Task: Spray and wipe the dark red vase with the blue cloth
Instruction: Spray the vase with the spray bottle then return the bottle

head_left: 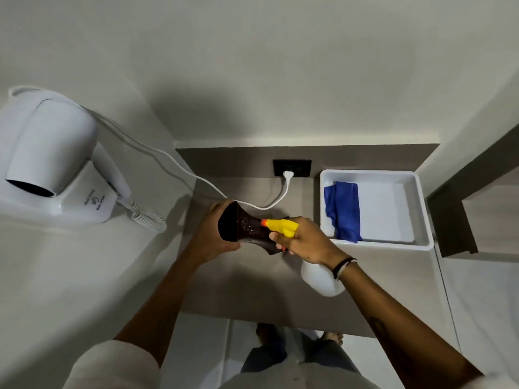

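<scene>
Vase (247, 230) gripped by left hand (212, 240), right hand (304, 242) clutching spray bottle (320, 276); blue cloth (344, 210) in white tray (421, 209).

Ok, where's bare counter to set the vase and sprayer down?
Bare counter lies near the front edge, below both hands and left of the sprayer. The tray floor right of the cloth is also bare. It is crowded at the back: the cord loops from the outlet behind the vase.
</scene>
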`<control>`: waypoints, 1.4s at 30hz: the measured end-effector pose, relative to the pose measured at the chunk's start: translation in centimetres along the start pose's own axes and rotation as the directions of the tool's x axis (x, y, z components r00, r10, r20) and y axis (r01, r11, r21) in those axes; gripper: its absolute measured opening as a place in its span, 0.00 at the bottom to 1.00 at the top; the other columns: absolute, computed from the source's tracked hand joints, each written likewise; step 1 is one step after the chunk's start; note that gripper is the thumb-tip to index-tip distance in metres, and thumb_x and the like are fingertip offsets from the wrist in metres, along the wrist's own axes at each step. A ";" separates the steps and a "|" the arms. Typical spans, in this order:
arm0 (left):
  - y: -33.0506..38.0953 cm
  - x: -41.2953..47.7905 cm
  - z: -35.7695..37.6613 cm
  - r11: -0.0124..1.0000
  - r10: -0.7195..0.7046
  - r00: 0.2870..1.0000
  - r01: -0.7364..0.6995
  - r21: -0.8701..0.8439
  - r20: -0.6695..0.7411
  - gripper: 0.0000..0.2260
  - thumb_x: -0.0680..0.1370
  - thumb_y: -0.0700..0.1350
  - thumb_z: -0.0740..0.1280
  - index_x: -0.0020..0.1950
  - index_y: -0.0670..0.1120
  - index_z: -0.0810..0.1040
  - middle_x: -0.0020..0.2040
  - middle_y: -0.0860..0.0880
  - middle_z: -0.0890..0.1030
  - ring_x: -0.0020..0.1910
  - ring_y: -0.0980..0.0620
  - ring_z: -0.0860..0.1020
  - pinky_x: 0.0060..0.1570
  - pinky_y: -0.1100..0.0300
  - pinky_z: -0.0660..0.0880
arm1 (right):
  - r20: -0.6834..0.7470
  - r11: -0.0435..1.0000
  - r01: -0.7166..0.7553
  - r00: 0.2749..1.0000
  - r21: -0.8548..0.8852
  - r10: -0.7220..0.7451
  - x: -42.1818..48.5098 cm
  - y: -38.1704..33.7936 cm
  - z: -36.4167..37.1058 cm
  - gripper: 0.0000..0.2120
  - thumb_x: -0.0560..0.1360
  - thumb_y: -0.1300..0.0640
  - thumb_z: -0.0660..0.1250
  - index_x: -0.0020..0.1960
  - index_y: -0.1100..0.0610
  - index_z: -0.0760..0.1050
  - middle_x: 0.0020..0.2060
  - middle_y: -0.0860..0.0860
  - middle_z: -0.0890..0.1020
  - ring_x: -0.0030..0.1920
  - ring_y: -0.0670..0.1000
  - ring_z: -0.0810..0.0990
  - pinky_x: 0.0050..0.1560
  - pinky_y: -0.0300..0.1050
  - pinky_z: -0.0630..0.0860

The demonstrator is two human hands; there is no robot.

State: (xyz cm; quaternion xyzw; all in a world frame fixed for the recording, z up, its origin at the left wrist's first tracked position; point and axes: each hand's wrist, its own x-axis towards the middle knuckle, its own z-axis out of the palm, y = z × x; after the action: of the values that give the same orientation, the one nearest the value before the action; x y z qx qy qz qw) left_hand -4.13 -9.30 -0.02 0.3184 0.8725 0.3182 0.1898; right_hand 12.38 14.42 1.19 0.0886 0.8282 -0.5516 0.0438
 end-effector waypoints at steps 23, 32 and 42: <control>0.9 -1.5 -0.3 0.871 -0.431 0.896 0.384 -0.306 -0.102 0.40 0.57 0.60 0.87 0.64 0.49 0.78 0.57 0.51 0.84 0.52 0.55 0.83 0.48 0.60 0.82 | -0.108 0.967 -0.235 0.969 -0.103 0.224 -2.9 2.2 -2.1 0.14 0.84 0.44 0.69 0.62 0.52 0.85 0.27 0.47 0.82 0.25 0.43 0.80 0.39 0.42 0.79; 0.9 -1.8 0.0 0.709 -0.582 0.812 0.539 -0.455 0.056 0.42 0.56 0.69 0.80 0.65 0.55 0.76 0.62 0.47 0.83 0.57 0.45 0.84 0.60 0.44 0.82 | 0.088 0.988 -0.055 0.994 -0.141 0.068 -2.8 -0.2 0.0 0.21 0.83 0.44 0.70 0.72 0.50 0.80 0.55 0.51 0.88 0.34 0.29 0.81 0.34 0.26 0.73; 0.3 -2.4 -0.3 0.822 -0.397 0.907 0.419 -0.386 0.139 0.53 0.57 0.66 0.84 0.79 0.53 0.71 0.73 0.48 0.77 0.69 0.50 0.78 0.71 0.48 0.75 | -0.006 0.932 -0.202 0.978 -0.301 0.210 -2.9 1.3 0.3 0.19 0.82 0.38 0.68 0.65 0.49 0.83 0.52 0.55 0.90 0.43 0.57 0.87 0.53 0.55 0.85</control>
State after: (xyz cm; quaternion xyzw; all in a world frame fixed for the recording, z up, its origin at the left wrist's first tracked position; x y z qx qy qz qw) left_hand -2.44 -10.88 0.74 0.0860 0.8293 0.4363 0.3384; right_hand 15.46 14.34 0.43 0.1601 0.8877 -0.4131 0.1254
